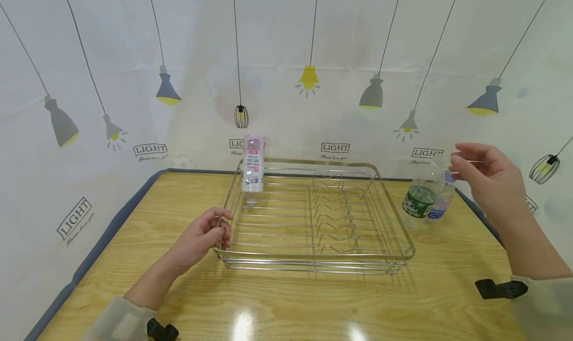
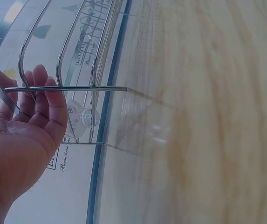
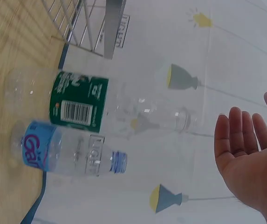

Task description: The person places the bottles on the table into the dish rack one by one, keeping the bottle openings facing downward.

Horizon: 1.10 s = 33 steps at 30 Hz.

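My left hand (image 1: pixel 203 236) is at the front left corner of a metal wire dish rack (image 1: pixel 309 256), its fingers curled over the rim. In the left wrist view, rack wires cross in front of those fingertips. My right hand (image 1: pixel 497 181) is raised beside the top of a clear plastic bottle with a green label (image 1: pixel 419 200), fingers loosely bent and holding nothing. A gap separates hand and bottle in the right wrist view. Next to it stands a smaller water bottle (image 3: pixel 72 151) with a blue cap and label. A pink-and-white bottle (image 1: pixel 253 167) sits neck down in the rack's back left.
The rack, with bent wire dividers (image 1: pixel 333 226) on its right half, stands on a wood-grain table (image 1: pixel 286 306). Behind the table's dark blue edge (image 1: pixel 107 226) hangs a pale backdrop (image 1: pixel 277 42) printed with lamps. The two clear bottles stand right of the rack.
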{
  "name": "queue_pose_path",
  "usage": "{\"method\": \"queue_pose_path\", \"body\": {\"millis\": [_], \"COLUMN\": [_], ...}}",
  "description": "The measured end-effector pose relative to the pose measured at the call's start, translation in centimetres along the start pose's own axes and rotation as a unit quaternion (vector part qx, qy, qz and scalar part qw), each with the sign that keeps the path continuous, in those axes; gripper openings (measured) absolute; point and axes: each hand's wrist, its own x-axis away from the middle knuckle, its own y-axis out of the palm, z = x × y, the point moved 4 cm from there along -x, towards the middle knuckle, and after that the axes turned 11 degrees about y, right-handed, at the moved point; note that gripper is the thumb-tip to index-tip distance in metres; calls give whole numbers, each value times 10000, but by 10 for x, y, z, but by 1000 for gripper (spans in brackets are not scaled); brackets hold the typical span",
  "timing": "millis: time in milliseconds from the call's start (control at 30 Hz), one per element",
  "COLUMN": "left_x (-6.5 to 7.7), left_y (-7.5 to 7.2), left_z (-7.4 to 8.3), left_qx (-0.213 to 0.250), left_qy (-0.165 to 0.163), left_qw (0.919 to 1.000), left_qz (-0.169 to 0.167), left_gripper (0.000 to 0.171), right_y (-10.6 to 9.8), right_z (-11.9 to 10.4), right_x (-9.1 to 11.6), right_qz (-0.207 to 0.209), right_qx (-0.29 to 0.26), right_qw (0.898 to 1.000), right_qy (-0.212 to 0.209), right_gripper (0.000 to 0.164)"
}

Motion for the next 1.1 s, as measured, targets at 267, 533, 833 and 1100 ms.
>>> {"method": "queue_pose_path", "body": {"millis": [267,533,833,1100], "left_x": [1,0,1,0], "left_y": [0,1,1,1], "left_z": [-2,-2,-1,-1], "left_qx": [31,8,-5,30], "left_qy": [86,54,76,76], "left_qw": [9999,10000,10000,10000], "left_qz": [-41,-22,-45,-21], "left_gripper": [26,25,25,24], "right_y": [-17,-28,-30,-33], "right_z": [23,53,83,114], "right_x": [-6,-10,-15,-23], "right_qz": [461,667,498,-61], "right_qx": [149,284,672,772], "right_qw": [9984,9938,9897,9878], "right_qy": [295,840,1165,1349], "right_gripper": [31,25,39,45]}}
